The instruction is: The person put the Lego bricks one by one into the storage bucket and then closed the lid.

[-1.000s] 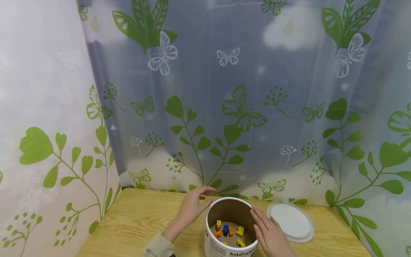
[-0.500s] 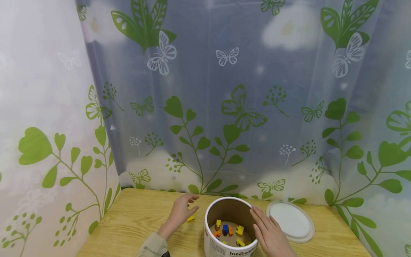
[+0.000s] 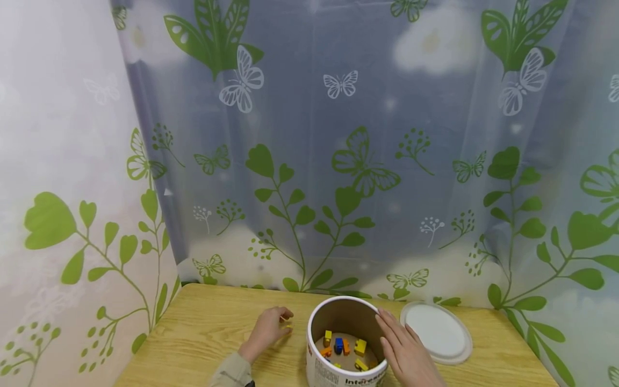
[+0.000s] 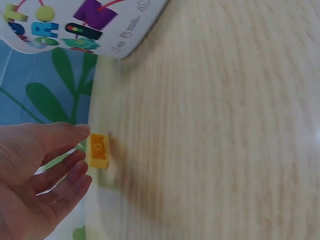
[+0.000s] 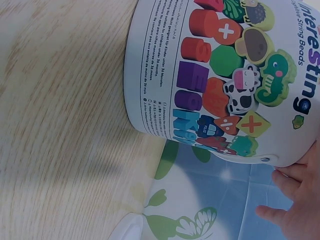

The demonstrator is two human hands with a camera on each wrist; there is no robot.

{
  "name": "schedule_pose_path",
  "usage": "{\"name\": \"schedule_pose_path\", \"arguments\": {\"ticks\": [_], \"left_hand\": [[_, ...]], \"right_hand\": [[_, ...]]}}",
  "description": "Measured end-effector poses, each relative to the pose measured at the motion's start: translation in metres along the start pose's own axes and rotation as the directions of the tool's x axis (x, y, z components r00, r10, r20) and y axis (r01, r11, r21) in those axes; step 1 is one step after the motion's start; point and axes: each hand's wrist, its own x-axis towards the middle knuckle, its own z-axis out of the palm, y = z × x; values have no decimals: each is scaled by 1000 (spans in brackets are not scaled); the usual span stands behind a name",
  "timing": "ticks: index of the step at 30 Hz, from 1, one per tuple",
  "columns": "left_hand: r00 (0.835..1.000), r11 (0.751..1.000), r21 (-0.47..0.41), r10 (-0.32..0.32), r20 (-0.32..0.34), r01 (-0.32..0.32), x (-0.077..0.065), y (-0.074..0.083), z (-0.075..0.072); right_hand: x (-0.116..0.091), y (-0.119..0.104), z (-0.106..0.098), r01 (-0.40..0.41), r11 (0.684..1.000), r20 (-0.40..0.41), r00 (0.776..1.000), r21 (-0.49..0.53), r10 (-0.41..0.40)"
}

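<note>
My left hand (image 3: pixel 268 330) is low over the table, left of a round white bucket (image 3: pixel 316 373). Just beyond its fingertips lies a yellow toy brick (image 4: pixel 98 150), hollow side showing in the left wrist view. Thumb and fingers are parted, with a gap around the brick; whether any fingertip touches it I cannot tell. My right hand (image 3: pixel 408 352) rests on the bucket's right rim, its fingers straight. Inside the bucket are several small pieces, among them a blue piece (image 3: pixel 338 345), an orange piece (image 3: pixel 346 346) and a yellow block (image 3: pixel 360 347).
A white round lid (image 3: pixel 437 333) lies on the wooden table (image 3: pixel 193 333) to the right of the bucket. Behind the table hangs a curtain (image 3: pixel 290 134) printed with leaves and butterflies. The bucket's side carries printed bead pictures.
My left hand has moved left, away from the bucket's rim, and down to the yellow brick on the table. The right hand stays on the rim.
</note>
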Motion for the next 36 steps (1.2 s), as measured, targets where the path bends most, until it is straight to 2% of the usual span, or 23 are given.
{"name": "schedule_pose_path", "arguments": {"ticks": [3, 6, 7, 10, 15, 17, 19, 25, 36], "left_hand": [[1000, 1000, 10, 7, 8, -8, -2, -4, 3], [999, 999, 17, 36, -2, -36, -3, -8, 5], [998, 998, 25, 64, -14, -63, -4, -13, 7], [997, 997, 13, 80, -17, -80, -5, -16, 8], [1000, 999, -33, 7, 16, -6, -5, -14, 7], [1000, 999, -33, -8, 15, 9, -4, -12, 6], [1000, 1000, -25, 6, 1, -6, -3, -10, 5], [998, 998, -38, 53, -43, -55, 2, 4, -3], [994, 988, -144, 36, -102, -51, 2, 45, -34]], "right_hand": [[0, -1, -1, 6, 1000, -4, 1000, -8, -6], [0, -1, -1, 10, 1000, -8, 1000, -14, -10], [0, -1, -1, 10, 1000, -9, 1000, -17, -10], [1, -1, -1, 9, 1000, -11, 1000, -18, -9], [1, -1, 0, -8, 1000, 10, 1000, -2, 8], [1, -1, 0, -19, 1000, 21, 1000, 4, 19], [1, -1, -1, -27, 1000, 27, 999, 7, 26], [1, -3, -2, -20, 1000, 15, 1000, 7, 20], [1, -2, -2, -9, 1000, 22, 1000, 10, 8]]}}
